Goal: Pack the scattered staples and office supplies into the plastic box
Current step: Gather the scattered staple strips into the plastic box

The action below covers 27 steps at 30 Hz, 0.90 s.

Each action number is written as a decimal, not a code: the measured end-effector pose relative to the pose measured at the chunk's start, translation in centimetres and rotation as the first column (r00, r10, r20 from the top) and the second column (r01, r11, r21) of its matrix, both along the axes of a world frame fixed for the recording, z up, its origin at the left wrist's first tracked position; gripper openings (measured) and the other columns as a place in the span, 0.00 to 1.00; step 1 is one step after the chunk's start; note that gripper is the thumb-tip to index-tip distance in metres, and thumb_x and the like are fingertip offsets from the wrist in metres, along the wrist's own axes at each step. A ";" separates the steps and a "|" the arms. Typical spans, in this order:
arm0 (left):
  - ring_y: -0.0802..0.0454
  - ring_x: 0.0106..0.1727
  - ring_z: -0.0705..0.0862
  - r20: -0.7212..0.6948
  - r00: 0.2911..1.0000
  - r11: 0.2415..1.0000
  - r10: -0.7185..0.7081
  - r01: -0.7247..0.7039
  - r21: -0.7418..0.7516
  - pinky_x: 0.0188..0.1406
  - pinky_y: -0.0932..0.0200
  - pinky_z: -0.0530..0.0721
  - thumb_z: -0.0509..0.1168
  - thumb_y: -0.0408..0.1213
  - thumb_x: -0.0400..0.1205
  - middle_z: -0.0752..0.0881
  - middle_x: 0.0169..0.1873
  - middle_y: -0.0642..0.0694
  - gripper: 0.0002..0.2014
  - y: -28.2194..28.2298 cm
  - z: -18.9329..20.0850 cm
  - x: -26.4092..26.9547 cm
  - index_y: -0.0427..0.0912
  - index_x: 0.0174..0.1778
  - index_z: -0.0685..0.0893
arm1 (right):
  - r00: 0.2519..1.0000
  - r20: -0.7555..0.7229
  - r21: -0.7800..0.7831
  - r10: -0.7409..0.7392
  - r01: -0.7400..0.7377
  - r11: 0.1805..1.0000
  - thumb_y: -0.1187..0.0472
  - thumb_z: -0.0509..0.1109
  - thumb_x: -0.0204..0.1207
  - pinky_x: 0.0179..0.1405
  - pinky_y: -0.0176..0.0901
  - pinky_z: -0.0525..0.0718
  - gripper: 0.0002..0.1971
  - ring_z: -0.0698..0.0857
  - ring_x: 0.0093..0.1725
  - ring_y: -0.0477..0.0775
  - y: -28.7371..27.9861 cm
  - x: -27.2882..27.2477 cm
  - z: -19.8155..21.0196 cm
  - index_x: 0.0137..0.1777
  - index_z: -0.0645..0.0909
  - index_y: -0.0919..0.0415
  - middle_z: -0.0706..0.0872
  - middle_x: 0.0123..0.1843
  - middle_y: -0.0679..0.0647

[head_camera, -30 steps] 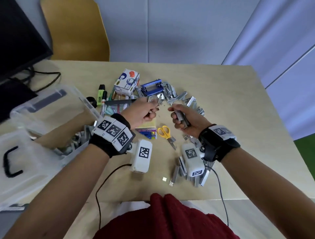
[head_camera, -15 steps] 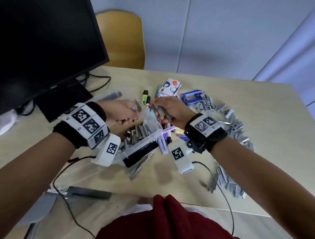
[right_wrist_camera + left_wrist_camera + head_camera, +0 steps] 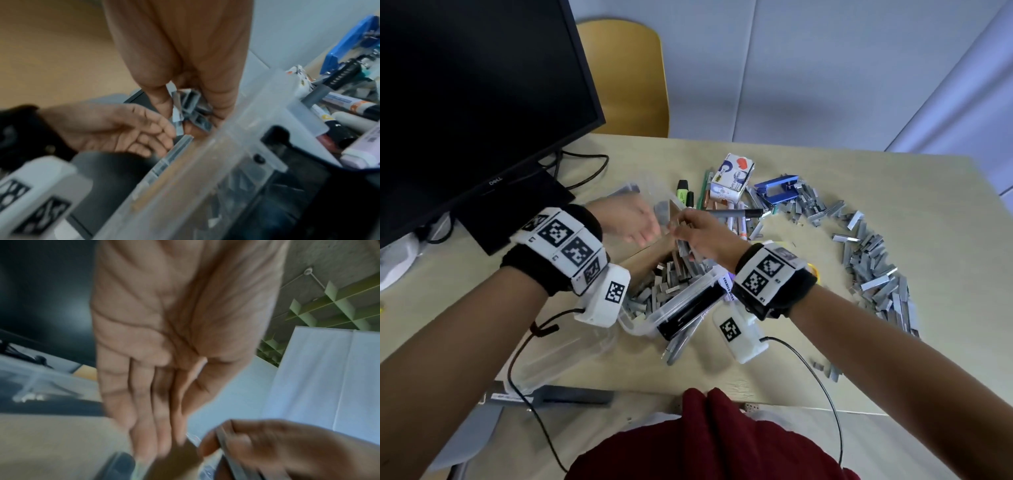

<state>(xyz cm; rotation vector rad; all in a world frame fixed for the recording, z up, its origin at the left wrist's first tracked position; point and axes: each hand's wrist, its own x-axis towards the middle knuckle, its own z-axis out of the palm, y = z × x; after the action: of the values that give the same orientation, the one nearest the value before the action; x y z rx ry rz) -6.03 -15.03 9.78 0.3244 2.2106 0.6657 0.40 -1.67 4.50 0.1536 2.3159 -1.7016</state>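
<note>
The clear plastic box [image 3: 678, 303] sits mid-table with a heap of grey staple strips inside it. Over the box my right hand [image 3: 700, 236] pinches a small bunch of staple strips [image 3: 190, 107] between thumb and fingers. My left hand [image 3: 630, 219] hovers beside it above the box, fingers straight and palm empty [image 3: 164, 369]. A long curved band of loose staple strips [image 3: 873, 260] lies on the table to the right. Markers and pens [image 3: 729, 212], a blue stapler [image 3: 777, 188] and a small white carton [image 3: 732, 176] lie behind the box.
A black monitor [image 3: 465, 96] stands at the left with cables behind it. A yellow chair [image 3: 626, 75] is beyond the table. The box lid [image 3: 561, 349] lies near the front edge. A few staple strips [image 3: 825, 368] lie at the front right.
Both hands have come from the staple pile over to the box. The left hand, which pinched staples before, now has straight empty fingers; the right hand still holds its bunch.
</note>
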 end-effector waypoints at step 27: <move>0.48 0.51 0.74 -0.438 0.898 0.998 -0.042 0.057 0.021 0.44 0.59 0.68 0.57 0.37 0.82 0.78 0.50 0.41 0.09 15.8 1.0 2.0 0.39 0.51 0.80 | 0.940 -0.267 0.382 -0.213 0.306 0.872 0.70 0.64 0.75 0.46 0.40 0.78 0.07 0.81 0.39 0.50 17.8 4.5 -1.3 0.46 0.84 0.68 0.83 0.37 0.50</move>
<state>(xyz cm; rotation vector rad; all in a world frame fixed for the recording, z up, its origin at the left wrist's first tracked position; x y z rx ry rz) -4.03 0.77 10.82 0.5956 2.6092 0.6489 4.89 16.18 3.22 0.3999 2.9211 -1.3518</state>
